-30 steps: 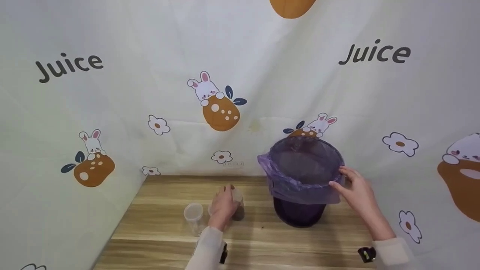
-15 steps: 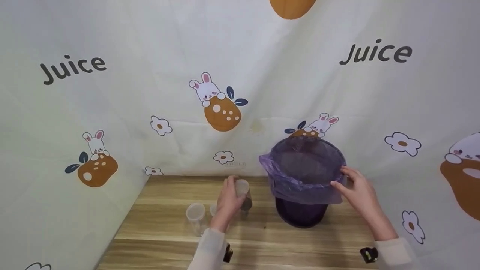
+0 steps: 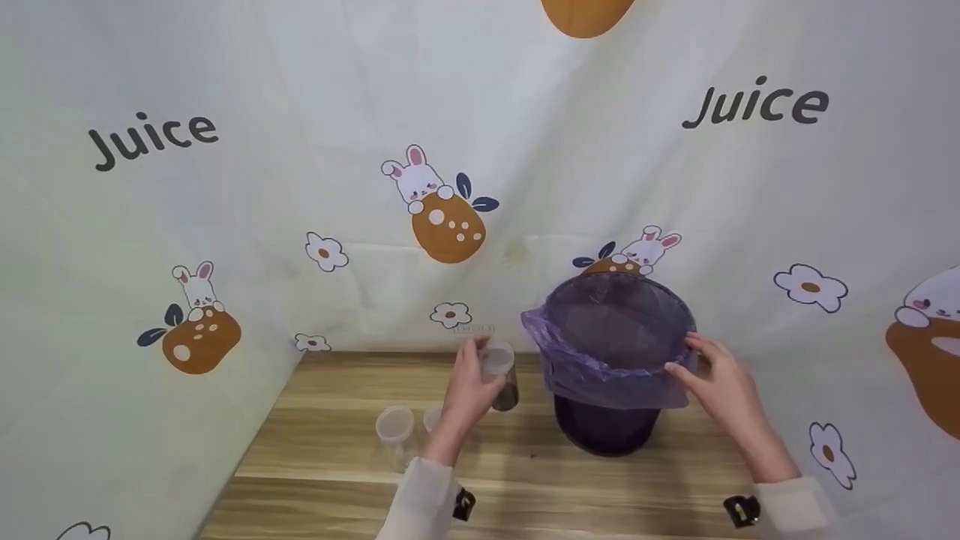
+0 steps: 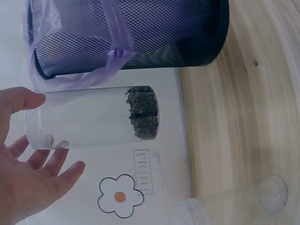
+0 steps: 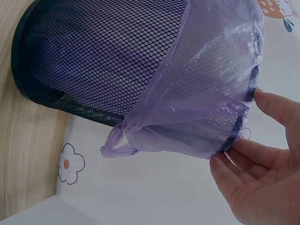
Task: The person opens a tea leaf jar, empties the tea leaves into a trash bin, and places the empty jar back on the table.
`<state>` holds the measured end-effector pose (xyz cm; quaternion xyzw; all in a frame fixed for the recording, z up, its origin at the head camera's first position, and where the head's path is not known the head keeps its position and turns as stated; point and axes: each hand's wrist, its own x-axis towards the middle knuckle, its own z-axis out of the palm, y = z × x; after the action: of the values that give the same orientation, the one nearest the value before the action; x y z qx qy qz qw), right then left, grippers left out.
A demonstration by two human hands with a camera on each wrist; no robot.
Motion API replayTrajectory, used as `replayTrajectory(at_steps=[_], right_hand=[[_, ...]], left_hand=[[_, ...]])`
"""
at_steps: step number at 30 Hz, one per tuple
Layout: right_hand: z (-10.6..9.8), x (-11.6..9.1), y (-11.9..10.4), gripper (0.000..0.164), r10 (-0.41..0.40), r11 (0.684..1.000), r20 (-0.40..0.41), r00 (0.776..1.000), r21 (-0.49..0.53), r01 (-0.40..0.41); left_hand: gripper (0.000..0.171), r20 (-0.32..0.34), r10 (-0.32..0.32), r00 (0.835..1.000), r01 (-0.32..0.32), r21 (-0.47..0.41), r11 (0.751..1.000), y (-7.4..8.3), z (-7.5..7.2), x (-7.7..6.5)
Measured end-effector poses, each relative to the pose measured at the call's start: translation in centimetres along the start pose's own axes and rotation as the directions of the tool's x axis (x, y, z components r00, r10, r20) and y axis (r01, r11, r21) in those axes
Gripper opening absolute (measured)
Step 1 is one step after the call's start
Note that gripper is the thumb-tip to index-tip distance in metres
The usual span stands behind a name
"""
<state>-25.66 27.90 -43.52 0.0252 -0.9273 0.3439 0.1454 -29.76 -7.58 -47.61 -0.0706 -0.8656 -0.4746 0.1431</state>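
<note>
My left hand grips a clear plastic jar by its lidded end, thumb on one side and fingers on the other. Dark, crumbly clumps lie at the jar's bottom. Close to its right stands a dark mesh trash bin lined with a purple plastic bag, which is folded over the rim. On the bin's right side, my right hand pinches the bagged rim between thumb and fingers. A knotted bit of bag hangs from the liner in the right wrist view.
Another clear lidded jar stands on the wooden table left of my left forearm. A further jar is mostly hidden behind that wrist. A printed cloth hangs behind and beside the table.
My left hand has raised the jar with the dark clumps and carried it right and away from me, nearer the bin. The right hand keeps its hold on the rim.
</note>
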Motion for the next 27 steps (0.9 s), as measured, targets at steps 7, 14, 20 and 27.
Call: replayTrajectory(at_steps=[7,14,20,27], right_hand=[[0.0,-0.1,0.0,0.063,-0.001,1.000,0.003,1.000,0.005,0.001],[0.1,-0.2,0.1,0.063,0.006,1.000,0.003,1.000,0.015,-0.007],[0.1,-0.1,0.2,0.060,-0.026,1.000,-0.025,0.999,0.002,0.026],[0.0,-0.3,-0.1,0.057,-0.041,0.999,-0.057,0.998,0.020,0.042]], left_hand=[[0.059,-0.028,0.055,0.998,-0.057,-0.089,0.994,1.5,-0.4,-0.3],[0.058,-0.008,0.089,0.996,-0.089,-0.166,0.982,2.9,-1.3,-0.8],[0.060,0.041,0.104,0.994,-0.085,-0.318,0.944,3.2,-1.8,-1.1],[0.061,0.094,0.139,0.986,-0.091,-0.394,0.915,3.7,-2.4,-1.5]])
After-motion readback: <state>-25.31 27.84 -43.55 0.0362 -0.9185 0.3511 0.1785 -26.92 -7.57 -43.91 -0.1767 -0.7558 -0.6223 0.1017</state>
